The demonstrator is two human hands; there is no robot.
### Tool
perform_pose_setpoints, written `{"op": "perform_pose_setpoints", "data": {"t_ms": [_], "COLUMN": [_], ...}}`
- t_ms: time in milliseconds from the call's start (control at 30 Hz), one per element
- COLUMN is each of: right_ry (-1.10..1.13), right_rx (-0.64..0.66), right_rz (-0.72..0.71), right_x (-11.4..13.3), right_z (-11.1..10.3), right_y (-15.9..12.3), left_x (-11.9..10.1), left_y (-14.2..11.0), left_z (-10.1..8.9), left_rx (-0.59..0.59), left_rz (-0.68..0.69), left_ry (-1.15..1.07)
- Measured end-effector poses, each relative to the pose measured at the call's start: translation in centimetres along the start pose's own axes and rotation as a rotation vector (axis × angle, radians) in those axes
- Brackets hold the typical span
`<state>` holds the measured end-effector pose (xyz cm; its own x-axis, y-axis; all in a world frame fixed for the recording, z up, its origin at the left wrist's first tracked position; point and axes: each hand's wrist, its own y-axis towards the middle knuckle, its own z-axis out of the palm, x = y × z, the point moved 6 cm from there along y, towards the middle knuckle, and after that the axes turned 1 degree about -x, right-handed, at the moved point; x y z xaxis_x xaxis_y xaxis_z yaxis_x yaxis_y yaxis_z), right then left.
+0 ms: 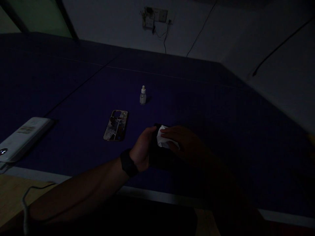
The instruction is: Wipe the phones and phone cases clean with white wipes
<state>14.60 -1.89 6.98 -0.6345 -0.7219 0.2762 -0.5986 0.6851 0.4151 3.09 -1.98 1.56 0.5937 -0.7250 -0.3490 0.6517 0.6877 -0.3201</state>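
Observation:
My left hand (142, 149), with a dark watch on its wrist, is closed round the left edge of a dark phone (159, 157). The phone's outline is largely lost in shadow. In my right hand (183, 139) is a white wipe (163, 141), pressed by the fingers against the upper part of the phone. Left of my hands, a phone case (116, 126) with a printed picture and a camera cutout lies on the blue table. Beyond them stands a small dropper bottle (143, 96) with a white cap and label.
A white power bank (26, 136) lies at the left on the blue table (81, 108). A pale cable (24, 203) hangs by the table's near edge at lower left. Sockets with plugs (156, 16) and dark cords are on the back wall. The room is dim.

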Motion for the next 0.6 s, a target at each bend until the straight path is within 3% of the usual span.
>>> {"op": "perform_pose_setpoints", "data": {"t_ms": [600], "right_ry": [-0.008], "right_rx": [0.017], "right_rz": [-0.006], "right_x": [-0.24], "right_z": [0.22], "right_y": [-0.21], "left_x": [0.16], "left_y": [0.17], "left_z": [-0.09], "left_rx": [0.051], "left_rz": [0.001], "left_ry": [-0.011]}}
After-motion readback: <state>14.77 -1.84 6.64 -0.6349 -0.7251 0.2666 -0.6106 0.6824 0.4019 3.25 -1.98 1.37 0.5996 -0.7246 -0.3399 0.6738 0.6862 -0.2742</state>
